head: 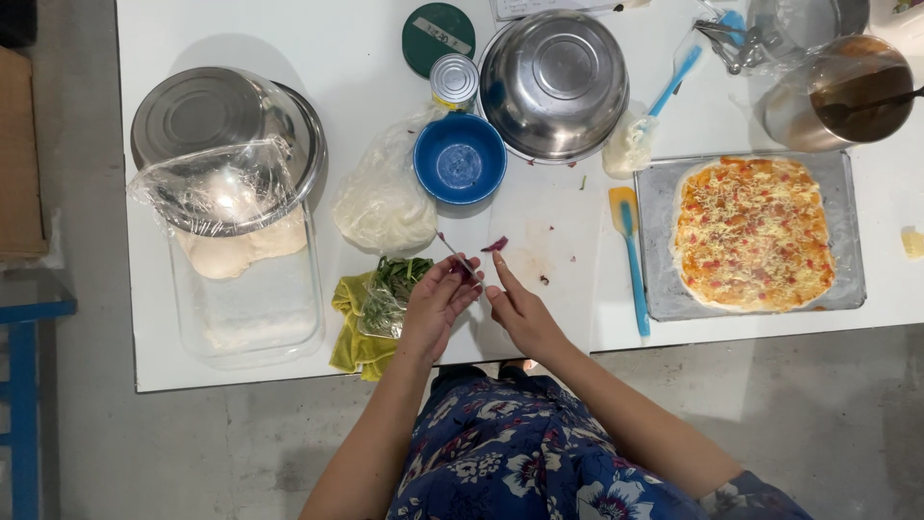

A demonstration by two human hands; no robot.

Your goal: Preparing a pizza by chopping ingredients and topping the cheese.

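White tabletop (385,29) over a grey concrete floor fills your head view, and you stand at its near edge.

Your left hand (438,303) has its fingers curled narrowly around a small knife (455,255), whose thin blade points up and to the left, away from you. A dark purple bit shows at those fingertips, too small to identify. Your right hand (515,306) lies flat just beside it, fingers held straight and close together, holding nothing, the fingertips near a purple vegetable scrap (495,245) on the white cutting board (558,231).

Just left of your left hand, a bag of green leaves (393,284) sits on a yellow cloth (352,332). Beyond the board stand a blue bowl (460,159), a tin can (453,81) and an upturned steel bowl (555,84). To your right, a topped raw pizza (752,233) rests on a metal tray (654,241), with a blue and yellow spatula (629,255) beside it. Far left, a film-wrapped steel bowl (226,144) sits over a glass dish (255,308) of dough.
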